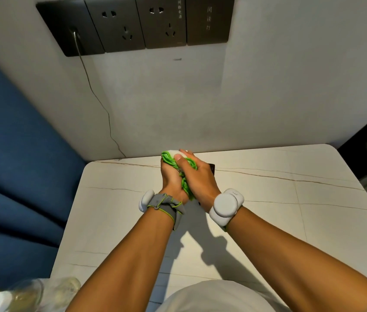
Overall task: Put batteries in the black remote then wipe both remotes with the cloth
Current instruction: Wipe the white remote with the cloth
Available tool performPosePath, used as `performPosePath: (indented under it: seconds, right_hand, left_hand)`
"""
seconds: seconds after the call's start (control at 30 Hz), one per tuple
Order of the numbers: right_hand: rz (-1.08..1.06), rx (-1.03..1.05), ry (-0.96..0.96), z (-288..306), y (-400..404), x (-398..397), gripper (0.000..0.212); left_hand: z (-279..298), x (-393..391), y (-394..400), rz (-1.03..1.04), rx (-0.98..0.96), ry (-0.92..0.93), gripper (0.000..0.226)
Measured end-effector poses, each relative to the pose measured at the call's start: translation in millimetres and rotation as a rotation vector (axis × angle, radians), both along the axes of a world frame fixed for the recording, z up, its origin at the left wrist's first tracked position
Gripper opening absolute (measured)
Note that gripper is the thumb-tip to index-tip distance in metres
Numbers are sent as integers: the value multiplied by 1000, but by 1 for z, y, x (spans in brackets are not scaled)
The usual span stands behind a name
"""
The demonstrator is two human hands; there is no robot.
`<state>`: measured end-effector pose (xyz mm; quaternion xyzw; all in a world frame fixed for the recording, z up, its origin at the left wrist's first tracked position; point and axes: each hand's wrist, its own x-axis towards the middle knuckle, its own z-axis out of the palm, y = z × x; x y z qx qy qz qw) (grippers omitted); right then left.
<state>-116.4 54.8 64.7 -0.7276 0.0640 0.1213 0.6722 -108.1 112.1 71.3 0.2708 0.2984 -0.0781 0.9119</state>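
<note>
Both hands meet above the far middle of the white marble table [268,199]. A white remote [176,152] pokes out of their top, wrapped in a green cloth [169,161]. My left hand [171,180] grips the remote from the left. My right hand [201,180] curls over the cloth, and its thumb presses the cloth against the remote. More cloth bulges out between the palms. A dark corner of the black remote [212,168] shows on the table just behind my right hand; the rest of it is hidden.
A dark socket panel [133,23] hangs on the wall, with a thin cable [101,102] running down behind the table. A blue upholstered seat [16,165] lies left of the table. A clear plastic bottle [27,293] sits at the bottom left.
</note>
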Motion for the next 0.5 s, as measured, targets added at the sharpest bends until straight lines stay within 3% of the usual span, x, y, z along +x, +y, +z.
performPosePath:
  seconds: [0.17,0.4,0.5]
  right_hand:
    - [-92,-3,-2,2,-4,22,41]
    - [-255,31,86,-6,-22,79,25]
    - [-257,68,108,-7,-21,83,26]
  left_hand:
    - [8,3,-10,-49,5,-68,59]
    - [14,5,-15,-213,122,-25,52]
    - [13,15,-16,-182,172,-11,50]
